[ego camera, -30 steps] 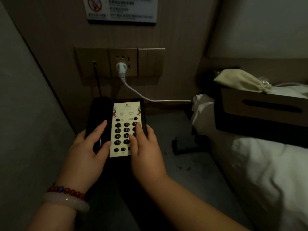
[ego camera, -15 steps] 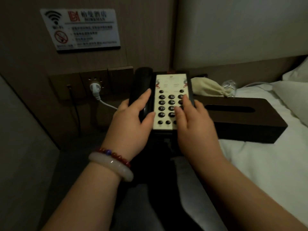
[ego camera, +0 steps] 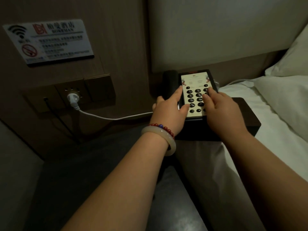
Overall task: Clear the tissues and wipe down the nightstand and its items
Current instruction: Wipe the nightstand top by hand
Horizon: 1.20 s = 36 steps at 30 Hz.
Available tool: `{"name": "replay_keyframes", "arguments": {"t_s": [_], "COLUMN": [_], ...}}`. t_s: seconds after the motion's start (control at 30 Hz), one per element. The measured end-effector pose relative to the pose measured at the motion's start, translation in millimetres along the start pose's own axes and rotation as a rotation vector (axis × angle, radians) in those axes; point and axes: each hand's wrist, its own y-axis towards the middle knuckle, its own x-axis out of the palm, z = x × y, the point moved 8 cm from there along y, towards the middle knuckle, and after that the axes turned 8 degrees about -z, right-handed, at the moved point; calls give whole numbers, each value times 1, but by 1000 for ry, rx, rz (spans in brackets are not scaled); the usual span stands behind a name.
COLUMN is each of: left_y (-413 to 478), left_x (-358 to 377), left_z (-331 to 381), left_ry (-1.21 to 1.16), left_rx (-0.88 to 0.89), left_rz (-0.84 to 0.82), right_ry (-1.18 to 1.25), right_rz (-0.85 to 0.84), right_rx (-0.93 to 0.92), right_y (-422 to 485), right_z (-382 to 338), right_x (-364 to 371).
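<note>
Nearest the camera, two bare forearms are reaching forward over the dark bench [ego camera: 103, 172], which is lying below and left of the telephone [ego camera: 194, 81]. A pale bangle and a string of red beads [ego camera: 162, 136] are sitting on the left wrist, just short of the telephone.

The left hand [ego camera: 168, 112] is gripping the telephone's left side. Its fingers [ego camera: 178, 93] are curling round the black handset [ego camera: 169, 82] and the thumb is pressing on the keypad panel. The right hand [ego camera: 222, 112] is gripping the right side, with its fingers [ego camera: 210, 91] bending over the edge and the outer keys.

A dark tissue box [ego camera: 250, 114] is lying directly beneath the telephone and showing to its right, on the white bed [ego camera: 275, 147]. I cannot tell whether the telephone is resting on the box or being held just above it.

Left of the telephone, a white cable [ego camera: 116, 117] is running to a plug [ego camera: 73, 98] seated in the wall socket panel [ego camera: 98, 88]. A printed notice [ego camera: 48, 42] is hanging above that, well left of the telephone. Beyond the telephone a padded headboard [ego camera: 216, 30] is rising, and a pillow [ego camera: 295, 52] is leaning far to the right.
</note>
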Motion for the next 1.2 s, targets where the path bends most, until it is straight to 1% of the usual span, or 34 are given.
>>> {"name": "replay_keyframes", "arguments": {"t_s": [0.27,0.6,0.77,0.83,0.93,0.97,1.03,1.13,1.2], "left_y": [12,28,21,18,11,7,-5,-30,-53], "left_x": [23,26,27,26,23,20,7,-28,-50], "left_z": [21,24,22,19,17,16,14,4,-17], "left_ry": [151,185,244,245,249,231,165,87,60], "left_rx": [-3,-23,-3,25,66,76,109,191,184], "left_rz": [-68,-136,-166,-164,-152,-136,-59,173,295], "right_ry": [-82,-163,-362,-404,-453,-453,-420,-312,-210], "right_rz": [24,55,115,90,-4,-18,10,120,224], "right_rx": [38,98,61,44,61,66,44,-69,-182], "right_y": [11,19,9,6,3,1,-6,-23,-43], "right_z": [35,39,25,19,16,14,5,-20,-40], "right_x": [-5,-5,-9,-7,0,0,-3,-9,-14]}}
